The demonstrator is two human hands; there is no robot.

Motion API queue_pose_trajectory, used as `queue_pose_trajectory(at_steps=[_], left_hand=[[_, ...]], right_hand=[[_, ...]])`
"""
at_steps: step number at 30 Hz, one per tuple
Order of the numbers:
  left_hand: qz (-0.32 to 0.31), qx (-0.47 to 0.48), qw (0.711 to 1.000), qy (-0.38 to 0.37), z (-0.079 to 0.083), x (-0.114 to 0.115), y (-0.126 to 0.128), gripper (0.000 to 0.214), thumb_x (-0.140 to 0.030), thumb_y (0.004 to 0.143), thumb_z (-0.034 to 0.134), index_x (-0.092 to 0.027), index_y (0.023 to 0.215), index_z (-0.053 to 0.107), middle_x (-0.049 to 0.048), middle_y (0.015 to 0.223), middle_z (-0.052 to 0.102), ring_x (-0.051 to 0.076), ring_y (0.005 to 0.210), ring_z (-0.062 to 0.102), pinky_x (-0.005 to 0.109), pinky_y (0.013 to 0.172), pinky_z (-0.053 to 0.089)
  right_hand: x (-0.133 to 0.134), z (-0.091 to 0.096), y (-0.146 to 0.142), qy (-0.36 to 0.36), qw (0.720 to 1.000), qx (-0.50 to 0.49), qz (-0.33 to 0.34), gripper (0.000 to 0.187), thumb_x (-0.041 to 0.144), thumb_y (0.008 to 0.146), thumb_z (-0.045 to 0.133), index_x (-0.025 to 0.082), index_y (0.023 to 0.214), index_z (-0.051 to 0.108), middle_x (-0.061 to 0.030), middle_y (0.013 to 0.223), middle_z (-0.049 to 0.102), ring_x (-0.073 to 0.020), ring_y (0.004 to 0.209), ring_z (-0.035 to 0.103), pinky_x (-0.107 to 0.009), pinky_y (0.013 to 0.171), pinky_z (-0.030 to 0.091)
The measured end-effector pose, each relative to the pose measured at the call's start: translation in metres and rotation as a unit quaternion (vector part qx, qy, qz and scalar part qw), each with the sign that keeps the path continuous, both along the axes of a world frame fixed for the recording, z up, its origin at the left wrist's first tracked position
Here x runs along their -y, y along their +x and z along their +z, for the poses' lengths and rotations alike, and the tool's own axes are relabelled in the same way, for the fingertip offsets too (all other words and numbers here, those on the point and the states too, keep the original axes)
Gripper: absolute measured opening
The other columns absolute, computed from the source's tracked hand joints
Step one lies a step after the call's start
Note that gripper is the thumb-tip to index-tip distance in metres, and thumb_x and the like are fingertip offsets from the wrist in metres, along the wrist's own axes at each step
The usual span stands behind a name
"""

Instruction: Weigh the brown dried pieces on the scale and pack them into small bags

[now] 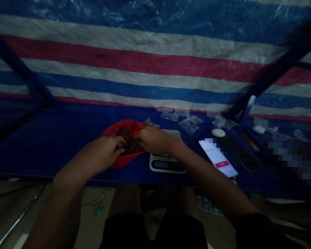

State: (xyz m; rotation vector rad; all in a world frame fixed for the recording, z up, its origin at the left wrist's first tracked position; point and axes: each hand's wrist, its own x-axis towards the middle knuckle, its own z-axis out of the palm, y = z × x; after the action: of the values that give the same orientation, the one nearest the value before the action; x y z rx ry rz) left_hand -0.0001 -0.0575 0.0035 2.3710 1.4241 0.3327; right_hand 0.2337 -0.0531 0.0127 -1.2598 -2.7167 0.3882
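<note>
A red plastic bag point(122, 161) lies wide open on the blue table, heaped with small brown pieces point(131, 144) that look like nuts or beans. My left hand point(109, 148) reaches over the bag's left side, thumb and fingers curled together at the pieces. From the right, my right hand point(151, 139) bends over the opposite rim, its fingertips down at the bag's contents. What either hand pinches is too dark and small to make out. Partly under my right forearm stands a white digital scale point(168, 166) with a lit display. Behind that hand lies a small clear bag with brownish contents point(149, 122).
Several clear plastic bags point(188, 124) lie along the back of the table. To the right are a lit phone point(219, 159), a dark phone point(250, 162) and a white oval case point(218, 132). Blue metal posts point(272, 71) and a striped tarp point(134, 62) bound the space.
</note>
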Motion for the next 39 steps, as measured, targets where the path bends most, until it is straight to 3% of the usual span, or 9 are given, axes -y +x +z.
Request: queue_pose_trajectory(at_steps=[3,5,8,11,15,18,24,31,39], left_hand=[[-0.01,-0.135,0.991,-0.006,-0.003,-0.011,0.009,0.036,-0.035,0.089,0.071,-0.024,0.123,0.074,0.011,0.129,0.077,0.03,0.105,0.076,0.037,0.083,0.057],[-0.003,-0.166,0.986,0.001,-0.002,-0.014,0.015,0.044,-0.036,0.089,0.073,-0.021,0.13,0.07,0.0143,0.139,0.072,0.032,0.115,0.074,0.039,0.091,0.058],[-0.019,-0.166,0.986,0.003,-0.002,-0.018,0.019,0.039,-0.037,0.092,0.07,-0.02,0.127,0.071,0.015,0.135,0.074,0.033,0.117,0.074,0.041,0.094,0.058],[-0.031,-0.153,0.988,-0.008,-0.006,-0.024,0.018,0.034,-0.036,0.094,0.068,-0.019,0.123,0.073,0.0145,0.129,0.077,0.033,0.115,0.074,0.04,0.092,0.058],[-0.036,-0.121,0.992,-0.011,-0.016,-0.034,0.016,0.039,-0.032,0.088,0.074,-0.02,0.126,0.075,0.013,0.134,0.077,0.03,0.119,0.074,0.034,0.095,0.058],[-0.032,-0.098,0.995,-0.001,-0.018,-0.037,0.017,0.036,-0.029,0.088,0.073,-0.02,0.123,0.077,0.0126,0.132,0.079,0.029,0.119,0.074,0.032,0.095,0.058],[0.002,-0.082,0.997,-0.007,-0.013,-0.033,0.021,0.02,-0.031,0.091,0.069,-0.024,0.102,0.084,0.0083,0.107,0.086,0.026,0.101,0.079,0.028,0.086,0.058],[0.009,-0.084,0.996,0.002,-0.013,-0.029,0.027,0.025,-0.032,0.089,0.072,-0.024,0.109,0.084,0.0101,0.111,0.085,0.028,0.103,0.079,0.03,0.086,0.058],[-0.018,-0.096,0.995,0.016,-0.014,-0.032,0.022,0.024,-0.027,0.094,0.062,-0.021,0.102,0.083,0.0111,0.108,0.084,0.029,0.1,0.079,0.037,0.084,0.055]], right_hand=[[-0.008,-0.004,-0.006,0.032,0.997,0.046,-0.053,0.03,0.004,0.099,0.048,0.008,0.108,0.077,-0.0219,0.115,0.08,-0.0267,0.102,0.076,-0.036,0.093,0.054],[-0.011,-0.002,-0.008,0.038,0.995,0.054,-0.08,0.035,0.002,0.1,0.044,0.008,0.113,0.076,-0.0213,0.119,0.079,-0.0258,0.106,0.076,-0.035,0.094,0.055],[-0.017,0.0,-0.009,0.032,0.996,0.029,-0.082,0.032,0.002,0.099,0.049,0.009,0.113,0.076,-0.0189,0.12,0.079,-0.0244,0.105,0.074,-0.034,0.093,0.055],[-0.023,-0.005,-0.012,-0.019,0.999,-0.012,-0.023,0.017,0.016,0.095,0.067,0.011,0.107,0.078,-0.0135,0.107,0.08,-0.0213,0.092,0.072,-0.032,0.085,0.054],[-0.025,-0.018,-0.02,-0.027,0.999,-0.031,-0.026,0.033,0.028,0.091,0.079,0.007,0.116,0.077,-0.0189,0.117,0.078,-0.0241,0.098,0.073,-0.032,0.084,0.054],[-0.021,-0.019,-0.024,-0.01,0.999,-0.018,-0.044,0.032,0.019,0.095,0.072,0.004,0.124,0.074,-0.0231,0.128,0.075,-0.0274,0.111,0.073,-0.034,0.093,0.054],[-0.013,-0.011,-0.028,-0.016,0.996,-0.008,-0.084,0.031,0.005,0.101,0.05,0.007,0.111,0.079,-0.0203,0.112,0.081,-0.0262,0.104,0.076,-0.034,0.089,0.056],[-0.015,-0.017,-0.031,-0.009,0.996,-0.003,-0.09,0.033,0.005,0.1,0.05,0.006,0.115,0.079,-0.021,0.113,0.081,-0.0255,0.102,0.076,-0.032,0.086,0.056],[-0.021,0.008,-0.014,-0.021,0.996,-0.02,-0.08,0.031,0.007,0.097,0.057,0.013,0.112,0.083,-0.0154,0.115,0.083,-0.0229,0.102,0.076,-0.03,0.091,0.052]])
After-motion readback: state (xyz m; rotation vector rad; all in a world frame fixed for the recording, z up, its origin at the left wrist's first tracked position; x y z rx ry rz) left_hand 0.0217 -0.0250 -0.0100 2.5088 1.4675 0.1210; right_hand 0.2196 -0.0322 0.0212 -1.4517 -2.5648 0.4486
